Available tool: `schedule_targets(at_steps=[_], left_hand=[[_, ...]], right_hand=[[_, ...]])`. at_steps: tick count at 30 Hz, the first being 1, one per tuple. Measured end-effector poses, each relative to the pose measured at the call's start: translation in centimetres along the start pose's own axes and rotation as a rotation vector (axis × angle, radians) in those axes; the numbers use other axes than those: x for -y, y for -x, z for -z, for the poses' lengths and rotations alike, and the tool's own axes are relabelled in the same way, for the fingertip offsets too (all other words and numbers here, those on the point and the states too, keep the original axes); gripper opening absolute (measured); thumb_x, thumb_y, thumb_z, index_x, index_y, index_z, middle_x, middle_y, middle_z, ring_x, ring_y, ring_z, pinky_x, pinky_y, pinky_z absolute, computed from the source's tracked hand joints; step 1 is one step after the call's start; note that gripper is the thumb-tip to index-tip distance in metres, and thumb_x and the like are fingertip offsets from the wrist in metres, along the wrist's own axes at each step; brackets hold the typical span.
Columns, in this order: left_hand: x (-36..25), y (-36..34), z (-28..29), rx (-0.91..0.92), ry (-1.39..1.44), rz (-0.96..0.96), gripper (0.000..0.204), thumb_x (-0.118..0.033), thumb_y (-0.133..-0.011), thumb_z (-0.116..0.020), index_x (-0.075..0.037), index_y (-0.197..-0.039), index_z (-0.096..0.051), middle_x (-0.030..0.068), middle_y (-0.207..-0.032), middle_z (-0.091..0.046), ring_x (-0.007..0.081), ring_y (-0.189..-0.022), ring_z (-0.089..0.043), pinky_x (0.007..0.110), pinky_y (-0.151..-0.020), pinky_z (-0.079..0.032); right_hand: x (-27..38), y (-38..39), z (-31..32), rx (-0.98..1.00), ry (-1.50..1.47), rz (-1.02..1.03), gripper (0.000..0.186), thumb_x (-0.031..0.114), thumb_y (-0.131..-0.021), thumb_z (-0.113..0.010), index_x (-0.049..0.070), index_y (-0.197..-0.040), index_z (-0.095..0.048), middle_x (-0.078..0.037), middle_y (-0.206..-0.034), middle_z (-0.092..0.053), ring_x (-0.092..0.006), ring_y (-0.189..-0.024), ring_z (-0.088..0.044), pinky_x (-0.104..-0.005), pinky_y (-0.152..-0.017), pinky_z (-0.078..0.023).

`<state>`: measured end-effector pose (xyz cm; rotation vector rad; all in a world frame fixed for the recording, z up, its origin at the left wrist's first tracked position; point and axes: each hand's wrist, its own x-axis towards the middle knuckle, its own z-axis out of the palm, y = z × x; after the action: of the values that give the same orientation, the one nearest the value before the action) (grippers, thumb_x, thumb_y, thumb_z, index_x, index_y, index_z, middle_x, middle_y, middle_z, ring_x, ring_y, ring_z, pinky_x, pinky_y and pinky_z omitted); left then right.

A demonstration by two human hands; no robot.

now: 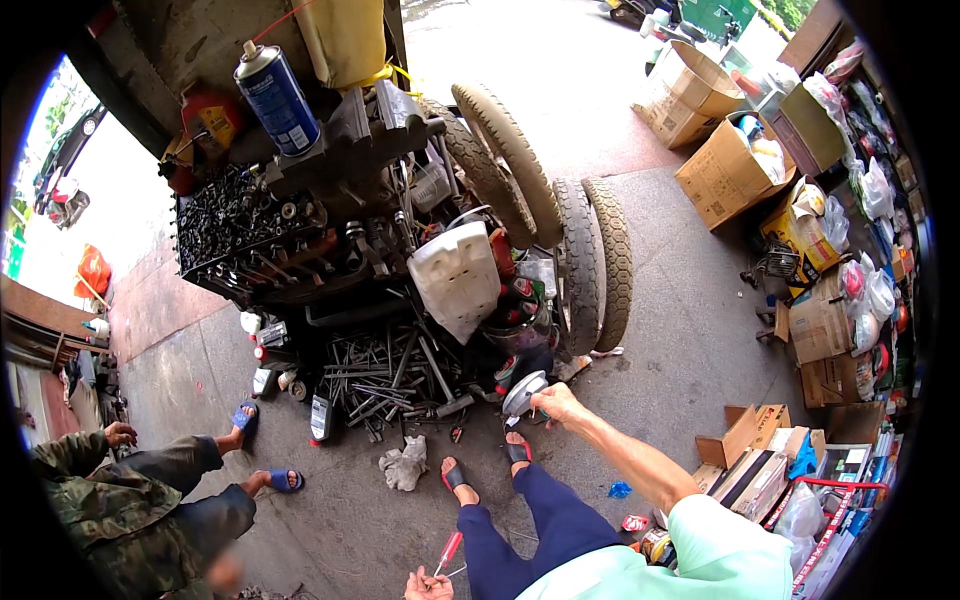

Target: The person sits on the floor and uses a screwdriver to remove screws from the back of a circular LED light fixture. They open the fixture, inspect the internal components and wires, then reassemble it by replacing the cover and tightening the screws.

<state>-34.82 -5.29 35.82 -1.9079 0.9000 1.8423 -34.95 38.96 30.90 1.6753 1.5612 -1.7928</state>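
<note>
My right hand (560, 403) reaches out ahead and grips the edge of a round, grey metal drum-like part (524, 392). It holds that part above the floor, just beside a pile of long metal tools (385, 375). Low in the view, my left hand (428, 586) is closed around the thin shaft of a screwdriver, whose red handle (450, 549) points up and away. Part of this hand is cut off by the lower edge. A crumpled whitish cloth (404, 463) lies on the floor between my feet and the pile.
A cluttered workbench (330, 250) carries sockets, wrenches and a blue spray can (278, 98). Several tyres (607, 260) stand at its right. Cardboard boxes (735, 172) line the right side. Another person in a camouflage jacket (105, 510) sits at the left, feet in blue slippers.
</note>
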Motion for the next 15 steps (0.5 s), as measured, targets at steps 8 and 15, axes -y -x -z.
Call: schedule_targets(at_steps=[8,15], left_hand=[[7.3,0.2,-0.3,-0.110,0.029,0.111,0.023,-0.021,-0.088,-0.056,0.000,-0.095,-0.060,0.0039,-0.062,-0.052,0.0152,-0.056,-0.050,0.035,-0.061,-0.048],[12.3,-1.9,0.3,-0.134,-0.056,0.211,0.028,-0.027,-0.087,-0.058,-0.007,-0.107,-0.060,0.0002,-0.071,-0.057,0.0121,-0.059,-0.049,0.022,-0.048,-0.040]], right_hand=[[1.1,-16.1,3.0,-0.270,0.145,0.142,0.024,0.022,-0.071,-0.061,-0.002,-0.073,-0.065,-0.005,-0.059,-0.056,-0.0159,-0.049,-0.057,-0.0288,-0.043,-0.050],[1.6,-24.1,2.7,-0.246,-0.378,0.124,0.015,0.020,-0.078,-0.064,0.005,-0.081,-0.065,0.004,-0.058,-0.042,-0.0092,-0.052,-0.044,-0.0277,-0.047,-0.049]])
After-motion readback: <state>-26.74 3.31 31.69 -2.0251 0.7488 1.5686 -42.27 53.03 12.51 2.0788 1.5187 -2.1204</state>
